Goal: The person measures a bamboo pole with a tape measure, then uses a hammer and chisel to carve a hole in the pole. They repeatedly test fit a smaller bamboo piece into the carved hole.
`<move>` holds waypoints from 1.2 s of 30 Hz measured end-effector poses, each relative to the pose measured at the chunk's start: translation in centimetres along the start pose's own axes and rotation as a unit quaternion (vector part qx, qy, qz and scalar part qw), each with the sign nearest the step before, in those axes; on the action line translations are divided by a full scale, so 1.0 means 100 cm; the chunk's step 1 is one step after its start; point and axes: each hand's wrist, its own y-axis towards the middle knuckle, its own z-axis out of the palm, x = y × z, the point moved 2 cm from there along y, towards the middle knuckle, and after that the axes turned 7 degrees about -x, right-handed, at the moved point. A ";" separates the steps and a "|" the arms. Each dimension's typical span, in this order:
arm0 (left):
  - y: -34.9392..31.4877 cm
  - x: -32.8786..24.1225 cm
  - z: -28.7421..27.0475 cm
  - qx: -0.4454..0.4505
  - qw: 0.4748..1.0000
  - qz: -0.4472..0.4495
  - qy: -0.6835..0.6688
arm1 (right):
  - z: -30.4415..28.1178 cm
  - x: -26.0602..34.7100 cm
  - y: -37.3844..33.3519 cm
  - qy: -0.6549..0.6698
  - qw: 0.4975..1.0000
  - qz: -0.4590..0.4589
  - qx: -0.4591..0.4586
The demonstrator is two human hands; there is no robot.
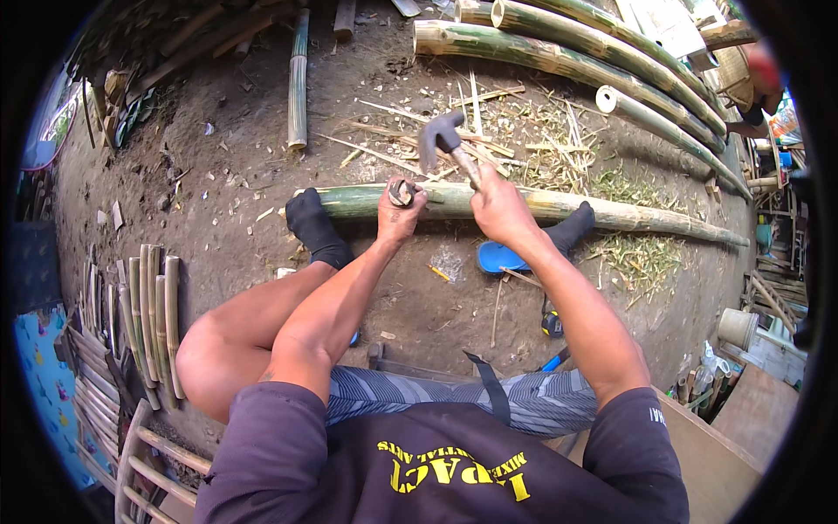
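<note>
A long green bamboo pole (449,201) lies crosswise on the ground in front of me, with my black-socked feet on it. My left hand (398,220) is closed round an upright tool with a round, worn wooden end (402,193), set against the pole. Its lower part is hidden by the hand, so I cannot make out its kind. In my right hand (504,210) is a claw hammer (441,137), gripped by its wooden handle. The hammer's head is raised beyond the pole, apart from the tool's end.
Thick bamboo poles (559,61) lie at the far right, and a shorter bamboo piece (298,87) at the far left. Shavings (642,196) litter the dirt. A tape measure (552,324) and blue slipper (499,257) are near my right leg. Cut bamboo lengths (161,319) stand left.
</note>
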 end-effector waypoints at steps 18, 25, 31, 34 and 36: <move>0.041 -0.060 0.019 0.148 0.874 0.163 0.434 | 0.093 -0.129 -0.036 0.131 0.964 0.225 -0.054; 0.085 -0.051 0.047 0.259 0.803 0.027 0.536 | 0.093 -0.133 -0.043 0.147 0.963 0.215 -0.064; 0.133 -0.066 0.040 0.054 0.955 0.118 0.267 | 0.096 -0.131 -0.040 0.150 0.965 0.210 -0.047; 0.135 -0.040 0.044 0.072 0.975 -0.178 -0.115 | 0.094 -0.129 -0.037 0.163 0.963 0.209 -0.055; 0.128 -0.026 0.050 0.020 0.962 -0.191 -0.195 | 0.090 -0.130 -0.036 0.180 0.960 0.210 -0.048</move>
